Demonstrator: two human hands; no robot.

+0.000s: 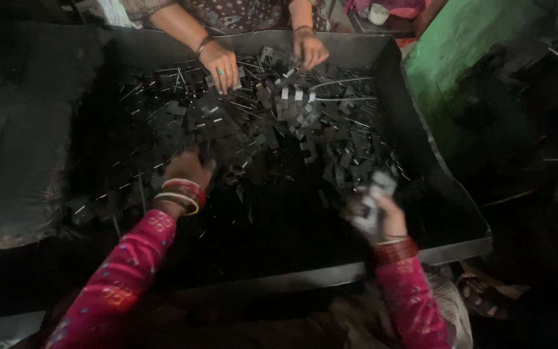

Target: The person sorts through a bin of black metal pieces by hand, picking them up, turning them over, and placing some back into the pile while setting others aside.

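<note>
- The left hand is reaching into the heap of small dark flat metal pieces, fingers curled down among them, seemingly gripping some.
- That heap is lying in the wide dark sheet-metal tray.
- A co-worker's two hands are sorting at the far rim.
- The right hand is closing around a stack of pale metal pieces above the tray's near side.
</note>
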